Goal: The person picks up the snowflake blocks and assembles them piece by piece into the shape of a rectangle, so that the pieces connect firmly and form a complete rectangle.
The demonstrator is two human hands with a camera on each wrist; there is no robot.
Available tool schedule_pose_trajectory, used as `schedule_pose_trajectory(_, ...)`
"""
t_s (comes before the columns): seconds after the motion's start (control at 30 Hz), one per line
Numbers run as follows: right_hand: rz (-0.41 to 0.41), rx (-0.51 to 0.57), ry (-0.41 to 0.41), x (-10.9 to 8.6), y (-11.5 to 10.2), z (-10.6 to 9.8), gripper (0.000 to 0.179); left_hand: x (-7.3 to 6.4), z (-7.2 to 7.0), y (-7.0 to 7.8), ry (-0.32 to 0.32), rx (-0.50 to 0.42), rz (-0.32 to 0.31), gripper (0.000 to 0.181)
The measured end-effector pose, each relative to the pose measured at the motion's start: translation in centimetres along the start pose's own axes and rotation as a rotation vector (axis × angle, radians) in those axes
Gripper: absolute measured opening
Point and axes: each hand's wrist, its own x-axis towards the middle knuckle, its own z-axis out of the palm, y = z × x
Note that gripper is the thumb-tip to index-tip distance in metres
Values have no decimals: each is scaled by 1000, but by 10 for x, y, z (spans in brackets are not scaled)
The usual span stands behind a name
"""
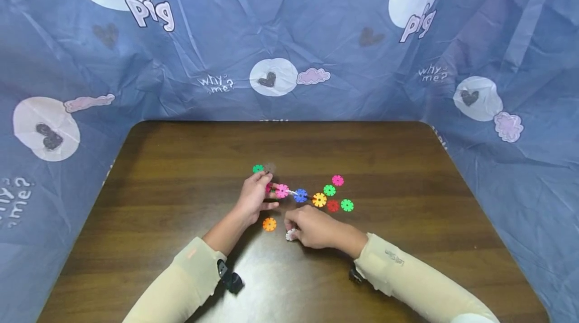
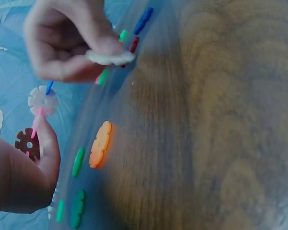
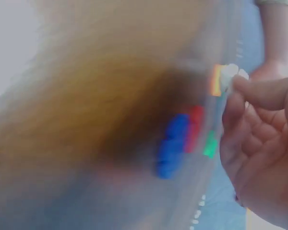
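Note:
My left hand (image 1: 255,197) holds a chain of notched, flower-shaped plastic discs stretching rightward. In it are a pink disc (image 1: 282,191), a blue disc (image 1: 300,195) and a yellow disc (image 1: 319,199), with thin edge-on discs between them. A brown disc (image 2: 27,143) and a white disc (image 2: 43,101) of the chain show by the thumb in the left wrist view; the fingers partly hide that end. Nearer the front, my right hand (image 1: 316,227) pinches a separate white disc (image 1: 290,234) between thumb and finger, apart from the chain. The right wrist view is blurred.
Around the hands, loose discs are scattered on the wooden table (image 1: 407,262): an orange disc (image 1: 269,224), a green disc (image 1: 258,168), a red disc (image 1: 332,206), a magenta disc (image 1: 338,180) and others. A blue printed cloth (image 1: 280,26) stands behind the table.

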Motion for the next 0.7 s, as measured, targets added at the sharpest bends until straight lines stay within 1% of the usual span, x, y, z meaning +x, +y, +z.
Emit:
schedule_pose_trajectory(0.07,-7,144,19,-1,-2,-9,13,0,1,-2,5,30,-5,40)
schedule_pose_trajectory(0.17,17,358,69,2,-3,-29,10,-1,3,-2,18,53,-7,42)
schedule_pose_trajectory(0.27,68,509,150,12,5,-53,10,-3,4,-3,31,77,14,39)
schedule_pose_trajectory(0.33,108,599,214,21,15,-67,11,-4,5,-6,33,89,39,35)
schedule_pose_trajectory(0.43,203,668,311,33,34,-82,13,-7,8,-13,32,109,75,27)
schedule_pose_trajectory(0.5,264,707,355,41,45,-84,14,-10,11,-17,29,109,92,22)
schedule_pose_trajectory(0.6,304,738,365,52,56,-81,11,-15,15,-21,30,106,106,17)
schedule_pose_trajectory(0.7,295,752,342,60,59,-73,6,-19,18,-22,19,110,113,16)
